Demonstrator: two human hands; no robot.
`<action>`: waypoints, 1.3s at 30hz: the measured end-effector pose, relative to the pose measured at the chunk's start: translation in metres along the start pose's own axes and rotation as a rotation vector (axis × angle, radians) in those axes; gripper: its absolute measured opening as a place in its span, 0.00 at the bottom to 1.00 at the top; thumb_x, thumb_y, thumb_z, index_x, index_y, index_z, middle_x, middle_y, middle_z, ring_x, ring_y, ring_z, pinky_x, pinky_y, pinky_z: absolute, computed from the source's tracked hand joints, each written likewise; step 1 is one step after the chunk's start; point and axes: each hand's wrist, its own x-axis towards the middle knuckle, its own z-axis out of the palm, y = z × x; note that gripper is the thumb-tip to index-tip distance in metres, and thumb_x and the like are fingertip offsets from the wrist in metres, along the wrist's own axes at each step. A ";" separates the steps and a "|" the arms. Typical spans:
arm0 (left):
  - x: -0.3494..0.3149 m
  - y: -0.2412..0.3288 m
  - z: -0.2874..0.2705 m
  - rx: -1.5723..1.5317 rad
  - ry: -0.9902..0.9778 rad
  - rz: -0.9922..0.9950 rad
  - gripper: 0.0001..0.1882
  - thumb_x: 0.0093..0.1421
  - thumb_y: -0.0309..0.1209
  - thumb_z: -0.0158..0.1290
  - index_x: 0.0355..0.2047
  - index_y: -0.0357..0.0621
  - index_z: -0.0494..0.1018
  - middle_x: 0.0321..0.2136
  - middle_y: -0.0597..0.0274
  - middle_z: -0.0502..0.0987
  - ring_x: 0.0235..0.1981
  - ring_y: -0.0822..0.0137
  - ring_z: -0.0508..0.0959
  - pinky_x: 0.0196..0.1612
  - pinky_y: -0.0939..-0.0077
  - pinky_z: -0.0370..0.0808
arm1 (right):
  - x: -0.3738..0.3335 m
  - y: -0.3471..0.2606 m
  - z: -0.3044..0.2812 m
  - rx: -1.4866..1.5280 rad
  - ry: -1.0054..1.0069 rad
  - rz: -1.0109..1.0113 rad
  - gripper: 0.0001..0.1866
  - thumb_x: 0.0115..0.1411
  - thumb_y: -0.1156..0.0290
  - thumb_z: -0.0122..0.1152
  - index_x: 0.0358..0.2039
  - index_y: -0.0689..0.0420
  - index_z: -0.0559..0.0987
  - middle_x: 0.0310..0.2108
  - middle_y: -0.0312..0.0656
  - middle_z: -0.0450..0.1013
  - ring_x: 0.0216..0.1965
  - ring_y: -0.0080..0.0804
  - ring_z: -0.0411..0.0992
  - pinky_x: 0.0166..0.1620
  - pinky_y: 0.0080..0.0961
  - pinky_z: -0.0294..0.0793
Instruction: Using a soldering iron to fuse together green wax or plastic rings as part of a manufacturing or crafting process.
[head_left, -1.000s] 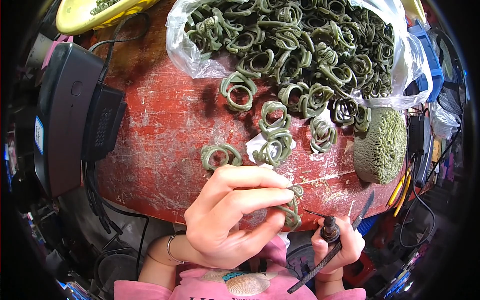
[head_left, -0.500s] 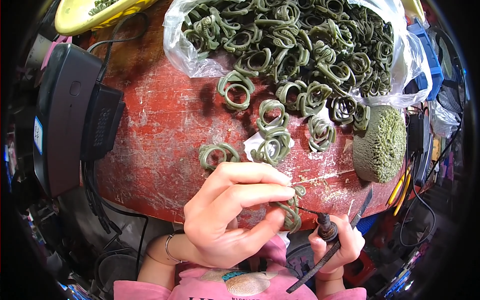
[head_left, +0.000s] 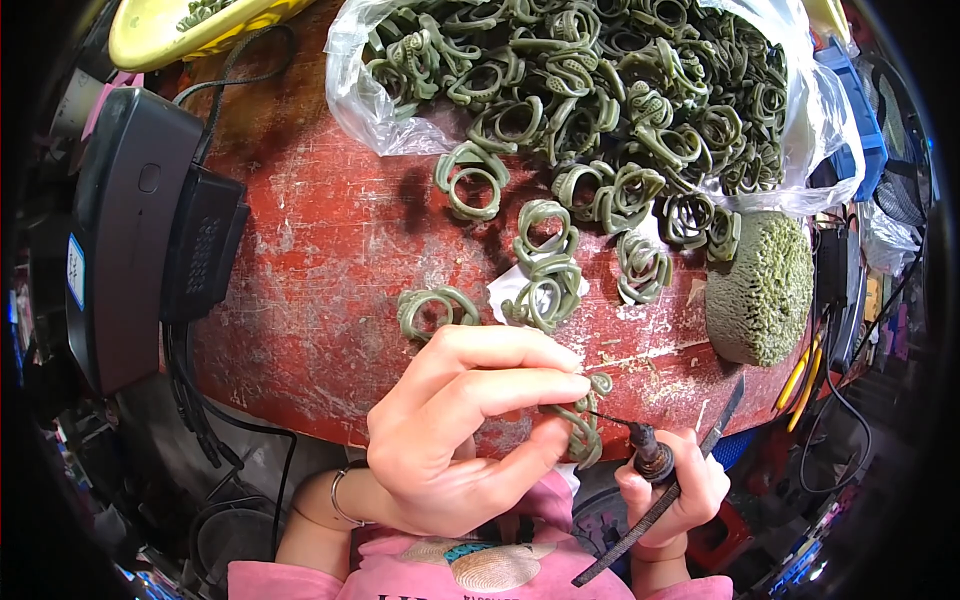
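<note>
One clear plastic bag of green rings lies open on the red table.

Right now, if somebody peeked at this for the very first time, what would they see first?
Probably the big clear bag at the top, spilling a heap of green rings onto the worn red table. Next, near the bottom, the left hand pinches one green ring piece while the right hand points a thin needle-tipped tool at it.

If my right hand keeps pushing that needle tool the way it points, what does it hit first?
Most likely the green ring piece pinched in your left hand; the needle tool in your right hand already seems to touch it.
</note>
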 end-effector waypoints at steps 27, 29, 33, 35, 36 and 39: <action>-0.001 0.002 0.000 0.001 -0.011 -0.019 0.14 0.39 0.13 0.54 0.29 0.36 0.73 0.34 0.53 0.71 0.31 0.70 0.73 0.33 0.82 0.70 | 0.001 0.000 -0.001 -0.002 -0.001 -0.003 0.22 0.41 0.52 0.70 0.26 0.57 0.75 0.18 0.34 0.72 0.14 0.27 0.68 0.17 0.18 0.63; -0.001 0.002 0.000 -0.001 -0.011 -0.034 0.14 0.39 0.13 0.55 0.29 0.36 0.73 0.34 0.53 0.71 0.31 0.70 0.73 0.33 0.82 0.70 | 0.001 -0.001 0.000 -0.002 -0.008 0.005 0.21 0.41 0.52 0.70 0.26 0.57 0.75 0.18 0.34 0.72 0.14 0.27 0.68 0.17 0.18 0.63; 0.000 0.000 0.000 0.007 -0.016 -0.003 0.13 0.40 0.13 0.55 0.29 0.36 0.73 0.34 0.53 0.71 0.31 0.70 0.73 0.34 0.80 0.71 | -0.001 0.001 0.001 0.044 0.027 0.041 0.21 0.42 0.51 0.69 0.26 0.56 0.76 0.18 0.35 0.72 0.14 0.29 0.68 0.18 0.19 0.66; 0.000 0.000 -0.001 0.010 -0.017 0.002 0.13 0.40 0.13 0.55 0.29 0.36 0.73 0.34 0.53 0.71 0.32 0.69 0.73 0.35 0.80 0.71 | -0.005 0.003 0.002 0.071 0.050 0.054 0.21 0.43 0.51 0.68 0.26 0.56 0.76 0.18 0.35 0.72 0.14 0.29 0.68 0.18 0.19 0.66; 0.000 0.000 0.000 0.013 -0.013 -0.003 0.13 0.40 0.13 0.55 0.29 0.36 0.73 0.34 0.53 0.71 0.32 0.69 0.73 0.35 0.79 0.71 | -0.008 0.004 0.002 0.088 0.041 0.086 0.22 0.44 0.50 0.67 0.27 0.56 0.76 0.18 0.36 0.72 0.13 0.29 0.69 0.18 0.20 0.67; 0.000 0.000 0.000 0.028 -0.001 0.000 0.14 0.39 0.13 0.54 0.29 0.37 0.73 0.34 0.54 0.71 0.32 0.68 0.73 0.36 0.78 0.71 | -0.011 0.005 0.004 0.164 0.045 0.156 0.22 0.46 0.50 0.66 0.28 0.57 0.76 0.18 0.35 0.72 0.14 0.30 0.69 0.19 0.21 0.69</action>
